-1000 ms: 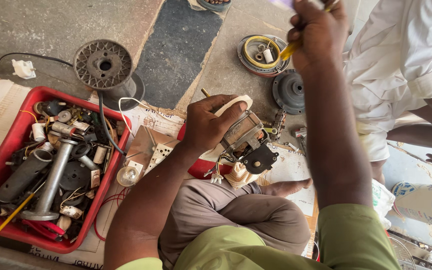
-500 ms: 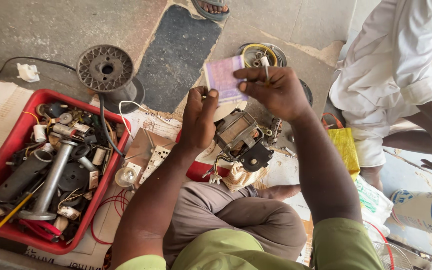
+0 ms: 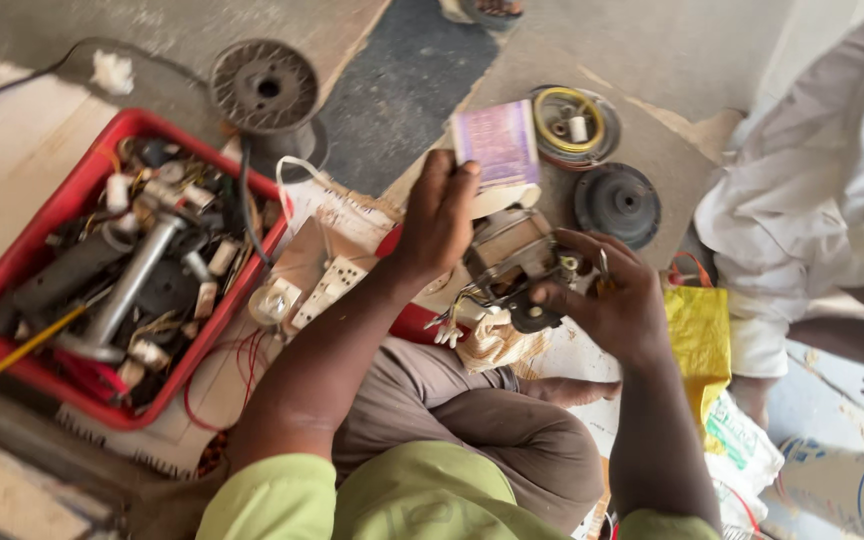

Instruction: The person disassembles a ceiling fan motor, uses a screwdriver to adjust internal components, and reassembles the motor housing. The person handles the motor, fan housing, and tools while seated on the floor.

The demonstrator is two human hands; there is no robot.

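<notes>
Head view: the left hand (image 3: 440,215) pinches a purple banknote (image 3: 498,145) between thumb and fingers, above a small electric motor (image 3: 512,270). The right hand (image 3: 612,300) closes around the motor's side, over the lap. A red tray (image 3: 22,265) of parts sits to the left.

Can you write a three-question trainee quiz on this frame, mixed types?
1. True or false: the left hand holds a purple paper.
2. The right hand is on: A) the red bin, B) the small motor, C) the yellow bag.
3. Fill in: the red bin of parts lies to the person's ____.

Key: 1 true; 2 B; 3 left.
</notes>
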